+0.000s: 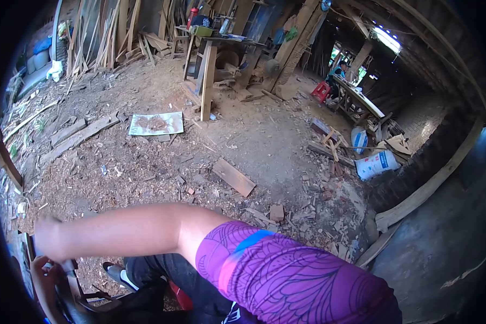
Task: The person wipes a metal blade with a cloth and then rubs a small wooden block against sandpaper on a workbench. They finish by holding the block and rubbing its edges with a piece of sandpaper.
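Observation:
My right arm, in a purple patterned sleeve, stretches across the view to the lower left. At its end my right hand (49, 238) is smeared by motion, so its fingers cannot be made out. Just below it is my left hand (44, 274), its fingers curled in a pinch; what they hold, if anything, is hidden. Both hands are beside a dark stand or machine part (73, 294) and a greyish upright piece (24, 251) at the left edge. My dark trousers and a sandalled foot (116, 274) show below the arm.
Wood chips and scraps cover the dirt floor, with a flat board (234, 177) and a dusty sheet (156, 123). A workbench (208, 70) stands ahead. White sacks (377, 164) lie at right. Another person (338, 71) sits at a long table near a red stool (321, 92).

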Motion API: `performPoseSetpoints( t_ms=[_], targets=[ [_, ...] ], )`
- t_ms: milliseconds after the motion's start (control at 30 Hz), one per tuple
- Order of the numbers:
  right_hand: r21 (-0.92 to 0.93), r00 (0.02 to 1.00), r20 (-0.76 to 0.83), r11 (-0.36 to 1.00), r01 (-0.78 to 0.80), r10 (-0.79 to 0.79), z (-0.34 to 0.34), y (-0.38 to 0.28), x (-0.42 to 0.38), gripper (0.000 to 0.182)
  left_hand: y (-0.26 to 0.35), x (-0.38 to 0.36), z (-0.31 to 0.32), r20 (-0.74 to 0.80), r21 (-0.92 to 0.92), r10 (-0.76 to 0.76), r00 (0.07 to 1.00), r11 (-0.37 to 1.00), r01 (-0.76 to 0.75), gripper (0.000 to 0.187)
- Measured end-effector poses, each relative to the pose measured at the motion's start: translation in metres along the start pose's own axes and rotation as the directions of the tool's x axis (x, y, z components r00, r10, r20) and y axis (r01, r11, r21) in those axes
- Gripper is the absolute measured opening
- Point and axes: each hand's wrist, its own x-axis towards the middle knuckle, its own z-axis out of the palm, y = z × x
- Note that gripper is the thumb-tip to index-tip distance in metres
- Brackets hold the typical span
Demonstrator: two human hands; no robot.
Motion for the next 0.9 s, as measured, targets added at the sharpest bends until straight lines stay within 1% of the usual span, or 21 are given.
performPoseSetpoints(
  t_ms=[33, 67, 133, 200, 233, 267, 300, 333, 400, 433, 467, 500, 533, 567, 600, 633, 667, 733, 833, 867, 900],
  targets=[
    [-0.010, 0.995, 0.008, 0.995, 0.101, -0.101, -0.010, -0.019, -0.020, 0.051, -0.006, 0.004, -0.001, -0.003, 0.003, 0.001, 1.000, 1.000, -0.001, 0.035],
    [-0.033, 0.985, 0.036, 0.985, 0.168, -0.167, 0.005, -0.037, -0.012, 0.049, -0.015, 0.014, -0.002, 0.056, 0.005, 0.029, 0.998, 1.000, -0.029, 0.035],
    [-0.107, 0.976, 0.009, 0.971, 0.216, -0.216, 0.001, -0.048, -0.027, 0.046, -0.038, 0.031, -0.003, 0.177, 0.004, 0.077, 0.981, 0.997, -0.079, 0.037],
    [0.062, 0.977, 0.126, 0.985, 0.163, -0.170, -0.021, -0.015, -0.018, 0.043, -0.033, 0.023, -0.004, 0.242, 0.008, 0.097, 0.965, 0.995, -0.102, 0.037],
    [0.086, 0.990, 0.128, 0.995, 0.044, -0.055, -0.031, -0.002, -0.018, 0.041, -0.002, 0.003, 0.002, 0.091, 0.016, 0.081, 0.993, 0.996, -0.083, 0.033],
    [0.082, 0.991, 0.125, 0.996, 0.046, -0.056, -0.031, -0.005, -0.019, 0.041, 0.024, -0.008, 0.005, -0.060, 0.023, 0.066, 0.996, 0.998, -0.065, 0.028],
    [0.017, 0.993, 0.093, 0.997, 0.071, -0.073, -0.029, -0.011, -0.020, 0.042, 0.033, -0.008, 0.002, -0.033, 0.099, 0.022, 0.999, 0.995, -0.019, 0.027],
    [-0.049, 0.994, 0.064, 0.994, 0.094, -0.091, -0.023, -0.018, -0.018, 0.043, 0.027, -0.002, 0.000, -0.037, 0.099, 0.025, 0.999, 0.995, -0.021, 0.027],
    [0.028, 0.982, 0.039, 0.983, 0.183, -0.184, -0.006, -0.038, -0.022, 0.044, -0.013, 0.028, -0.006, 0.226, 0.012, 0.040, 0.973, 0.999, -0.044, 0.039],
    [0.097, 0.981, 0.024, 0.977, 0.190, -0.193, -0.010, -0.029, -0.021, 0.045, -0.077, 0.051, -0.010, 0.330, 0.088, 0.010, 0.944, 0.995, -0.041, 0.049],
    [0.170, 0.980, 0.003, 0.966, 0.194, -0.197, -0.018, -0.018, -0.021, 0.045, -0.067, 0.041, -0.009, 0.336, 0.092, 0.006, 0.942, 0.995, -0.039, 0.049],
    [0.026, 0.999, 0.015, 0.999, 0.028, -0.029, -0.011, -0.007, 0.007, 0.045, -0.034, 0.021, -0.009, 0.221, 0.061, -0.013, 0.975, 0.998, 0.000, 0.046],
    [0.031, 0.999, 0.008, 0.999, 0.031, -0.032, -0.008, -0.004, 0.006, 0.045, 0.000, 0.002, -0.008, 0.097, 0.025, -0.037, 0.995, 0.999, 0.035, 0.042],
    [0.000, 0.998, -0.063, 1.000, 0.002, -0.002, -0.006, -0.001, 0.004, 0.044, 0.035, -0.007, -0.006, 0.119, 0.102, 0.016, 0.993, 0.994, -0.028, 0.038],
    [-0.032, 0.991, -0.133, 0.999, -0.027, 0.023, -0.006, -0.001, 0.002, 0.044, 0.040, -0.006, -0.011, 0.111, 0.108, 0.014, 0.994, 0.994, -0.027, 0.038],
    [-0.096, 0.989, -0.133, 0.994, 0.050, -0.063, 0.000, -0.018, -0.007, 0.044, 0.043, -0.006, -0.013, 0.109, 0.102, -0.009, 0.994, 0.995, -0.002, 0.037],
    [-0.009, 0.990, -0.087, 0.994, 0.113, -0.113, 0.004, -0.034, -0.013, 0.044, 0.046, -0.006, -0.010, 0.111, 0.090, -0.031, 0.993, 0.996, 0.021, 0.035],
    [0.098, 0.988, 0.045, 0.985, 0.140, -0.145, -0.017, -0.034, -0.033, 0.041, 0.047, -0.006, -0.004, 0.129, 0.072, -0.077, 0.989, 0.995, 0.068, 0.033],
    [0.024, 0.996, -0.067, 0.998, -0.054, 0.056, 0.005, 0.015, 0.022, 0.038, 0.044, -0.008, -0.004, 0.149, 0.080, -0.123, 0.981, 0.990, 0.112, 0.030],
    [0.025, 0.996, -0.074, 0.998, -0.050, 0.052, -0.001, 0.008, 0.012, 0.038, 0.032, -0.007, -0.005, 0.107, 0.126, -0.029, 0.994, 0.992, 0.015, 0.030],
    [-0.004, 0.996, -0.089, 1.000, 0.030, -0.030, -0.010, -0.005, -0.009, 0.038, 0.016, -0.005, -0.008, 0.068, 0.175, 0.068, 0.995, 0.981, -0.079, 0.031]
  ],
)
